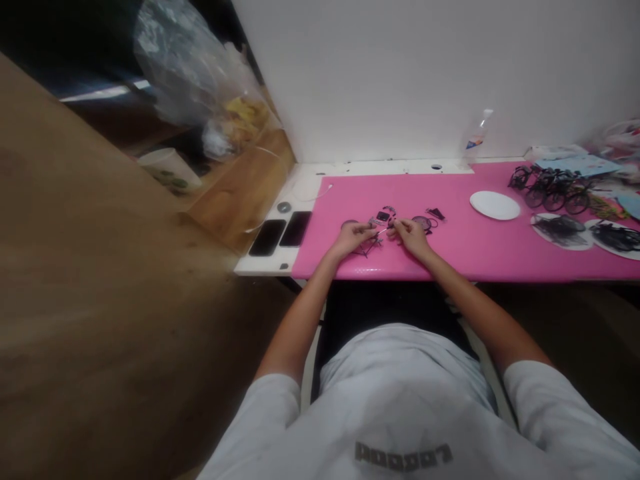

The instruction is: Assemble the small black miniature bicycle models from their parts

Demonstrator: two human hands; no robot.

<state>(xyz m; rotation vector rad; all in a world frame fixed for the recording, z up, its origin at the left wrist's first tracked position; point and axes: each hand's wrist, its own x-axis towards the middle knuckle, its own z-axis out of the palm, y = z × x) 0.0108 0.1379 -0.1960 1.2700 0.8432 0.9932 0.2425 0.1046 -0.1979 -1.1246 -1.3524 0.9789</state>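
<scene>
My left hand (pixel 355 237) is closed in a pinch at one end of a thin shiny metal rod (pixel 383 231). At the rod's other end, my right hand (pixel 411 237) pinches a small dark part (pixel 391 225), whose kind I cannot make out. Just below my left fingers lies a small black bicycle frame (pixel 368 248) on the pink mat. Beyond my hands sit a small square dark piece (pixel 383 217) and other little black bits. A round wheel-like part (pixel 421 223) lies beside my right hand, with a black piece (pixel 436 213) behind it.
On the right stand several small black model bicycles (pixel 555 188). A white plate (pixel 495 205) lies left of them; plates of black parts (pixel 560 227) are nearer. Two phones (pixel 267 238) rest at the table's left end. A clear bottle (pixel 477 137) stands by the wall.
</scene>
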